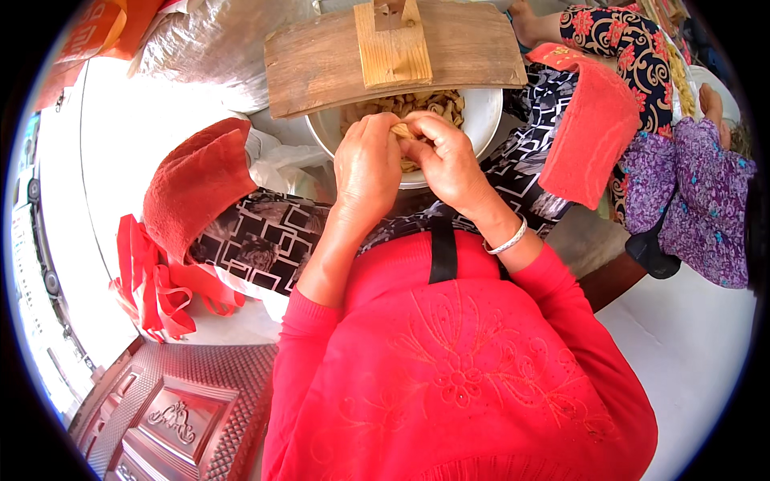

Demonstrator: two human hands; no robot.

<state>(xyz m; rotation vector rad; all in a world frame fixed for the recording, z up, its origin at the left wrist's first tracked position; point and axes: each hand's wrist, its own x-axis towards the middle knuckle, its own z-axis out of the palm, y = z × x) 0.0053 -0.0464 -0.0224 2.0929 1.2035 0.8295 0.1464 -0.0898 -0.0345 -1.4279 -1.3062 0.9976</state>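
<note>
Over a wide white-metal basin (491, 132), my left hand (366, 164) and my right hand (443, 159) meet with curled fingers. Pinched between them is a small pale-tan piece (403, 131) that looks like a dried root or slice; the fingers cover most of it. Loose brown and tan pieces (443, 104) of a similar look lie in the basin below. Just beyond my hands, a wooden board (473, 50) spans the basin's far side, with a lighter wood block (393, 44) fixed on it.
Red cloths (593, 128) cover both my knees. A large translucent sack (216, 52) stands far left, and red straps (164, 276) hang by my left leg. An embossed brown door panel (176, 417) lies lower left. Another person in patterned clothes (690, 192) sits at the right.
</note>
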